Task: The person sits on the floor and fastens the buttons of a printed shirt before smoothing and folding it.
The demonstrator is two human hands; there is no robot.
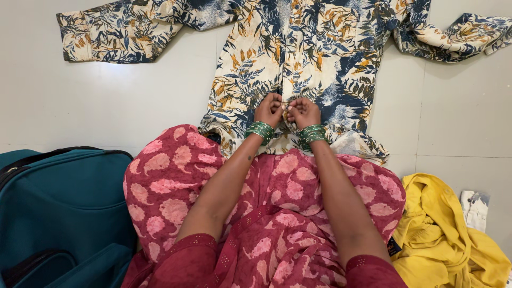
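A leaf-print shirt [298, 48] in cream, navy and orange lies spread flat on the pale floor, sleeves out to both sides. My left hand [268, 110] and my right hand [304, 112] meet at the shirt's front placket near its lower hem. Both hands pinch the fabric there, fingers curled close together. Green bangles circle each wrist. My knees, covered in red cloth with pink motifs [266, 202], rest just below the hem.
A teal suitcase [58, 213] stands open at the lower left. A crumpled yellow garment [448, 229] lies at the lower right, with a small white cloth [474, 208] beside it. Pale floor tiles [106, 101] surround the shirt.
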